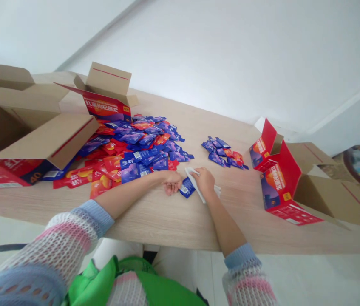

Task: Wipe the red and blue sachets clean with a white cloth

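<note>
In front of me a small blue sachet [186, 188] with a white label lies low over the wooden table. My left hand [171, 182] has its fingers curled, and the fingertips pinch the sachet's left edge. My right hand [205, 182] is closed on a folded white tissue [198, 188], which covers the sachet's right side. Left of my hands spreads a big heap of blue and red sachets [130, 169], reaching close to my left wrist. A smaller group of blue and red sachets [221, 152] lies beyond my right hand.
Open red printed cartons stand at both ends of the table [167, 225]: a large carton [39, 140] and another carton [106, 106] at left, two cartons [273, 182] at right. A white wall [231, 55] rises behind. At far right sits a dark-rimmed container [355, 170] holding plastic.
</note>
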Demonstrator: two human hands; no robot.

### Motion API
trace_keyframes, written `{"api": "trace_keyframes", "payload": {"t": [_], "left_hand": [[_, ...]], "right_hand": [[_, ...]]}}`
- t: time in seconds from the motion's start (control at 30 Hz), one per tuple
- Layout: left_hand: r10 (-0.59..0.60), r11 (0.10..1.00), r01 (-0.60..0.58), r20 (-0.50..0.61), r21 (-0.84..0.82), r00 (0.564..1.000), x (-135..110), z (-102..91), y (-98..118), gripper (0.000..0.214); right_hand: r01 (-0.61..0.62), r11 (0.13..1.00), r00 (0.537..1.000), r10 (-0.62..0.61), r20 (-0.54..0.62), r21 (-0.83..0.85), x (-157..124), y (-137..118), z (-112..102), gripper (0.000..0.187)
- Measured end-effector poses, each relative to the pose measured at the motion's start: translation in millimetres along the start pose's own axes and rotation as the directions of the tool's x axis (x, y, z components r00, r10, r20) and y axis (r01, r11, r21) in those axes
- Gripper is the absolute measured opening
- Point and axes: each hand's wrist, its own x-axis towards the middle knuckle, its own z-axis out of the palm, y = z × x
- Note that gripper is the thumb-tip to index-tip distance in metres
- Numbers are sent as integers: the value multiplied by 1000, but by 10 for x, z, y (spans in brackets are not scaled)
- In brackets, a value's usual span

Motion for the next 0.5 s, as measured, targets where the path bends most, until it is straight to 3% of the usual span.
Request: {"api": "trace_keyframes", "payload": {"t": [0.13, 0.27, 0.4, 0.5], "left_hand": [[-54, 997, 54, -2, 49, 999, -67, 14, 4, 15], [96, 995, -96, -28, 0, 995, -154, -15, -44, 18], [153, 988, -153, -62, -1, 986, -194, -19, -73, 22], [157, 985, -153, -59, 74, 986, -193, 0, -76, 23]], "right_hand": [[-119, 990, 992, 114, -59, -80, 119, 129, 6, 31], [-174, 983, 984, 171, -58, -56, 115, 201, -28, 30], [-135, 988, 980, 145, -135, 77, 24, 283, -177, 28], [-34, 977, 976, 78, -205, 213, -70, 247, -295, 31]]}}
